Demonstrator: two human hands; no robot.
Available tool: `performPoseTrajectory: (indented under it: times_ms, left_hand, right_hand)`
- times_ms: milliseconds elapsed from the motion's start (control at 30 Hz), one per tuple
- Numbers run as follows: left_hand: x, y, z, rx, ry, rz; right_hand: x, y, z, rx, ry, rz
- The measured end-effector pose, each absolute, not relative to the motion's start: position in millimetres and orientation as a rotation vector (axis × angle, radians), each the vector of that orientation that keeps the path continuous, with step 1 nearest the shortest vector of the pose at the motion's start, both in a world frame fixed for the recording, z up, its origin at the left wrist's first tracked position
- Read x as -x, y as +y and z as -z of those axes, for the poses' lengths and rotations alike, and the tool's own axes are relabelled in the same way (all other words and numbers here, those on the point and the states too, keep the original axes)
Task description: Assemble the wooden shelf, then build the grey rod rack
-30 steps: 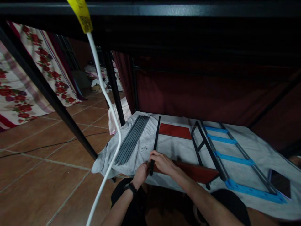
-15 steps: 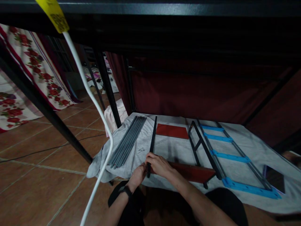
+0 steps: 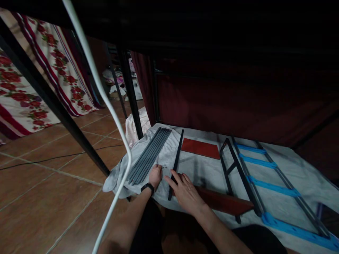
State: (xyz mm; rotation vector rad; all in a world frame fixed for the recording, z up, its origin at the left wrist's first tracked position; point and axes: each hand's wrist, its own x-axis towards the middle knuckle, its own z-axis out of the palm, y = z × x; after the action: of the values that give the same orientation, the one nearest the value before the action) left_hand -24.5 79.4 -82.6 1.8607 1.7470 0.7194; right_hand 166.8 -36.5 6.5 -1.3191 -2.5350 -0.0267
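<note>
My left hand (image 3: 155,175), with a dark watch on its wrist, reaches down to the grey cloth beside some small metal pieces (image 3: 163,167), probably screws. Its fingers are pinched together, and whatever may be in them is hidden. Over the near end of a black metal bar (image 3: 178,155) hovers my right hand (image 3: 185,192), fingers spread and holding nothing. The bar lies lengthwise on the cloth. To its right, a reddish-brown panel (image 3: 225,201) meets a black frame piece (image 3: 239,173), partly behind my right hand. A second reddish-brown panel (image 3: 200,147) lies flat farther back.
Several grey tubes (image 3: 150,157) lie side by side on the cloth (image 3: 206,173). At right is a rack of grey tubes with blue crosspieces (image 3: 274,190), near a dark flat device (image 3: 328,217). A white cable (image 3: 116,120) hangs across the left, before black posts (image 3: 132,95).
My left hand has left the black bar and moved forward-left to the small metal pieces. My right hand has let go of the bar and spread its fingers. The view has shifted slightly.
</note>
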Motion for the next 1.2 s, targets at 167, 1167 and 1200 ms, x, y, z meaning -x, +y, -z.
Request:
performPoseTrajectory:
  times_ms: [167, 1167, 1200]
  left_hand:
    - [21, 87, 77, -1.742, 1.811, -0.807]
    - [-171, -116, -34, -1.249, 0.936, -0.563]
    - [-175, -109, -42, -1.154, 0.931, -0.562]
  right_hand:
    - [-196, -73, -6, 1.297, -2.405, -0.021]
    - [-331, -204, 58, 1.420, -0.814, -0.779]
    - [-348, -201, 64, 1.511, -0.818, -0.715]
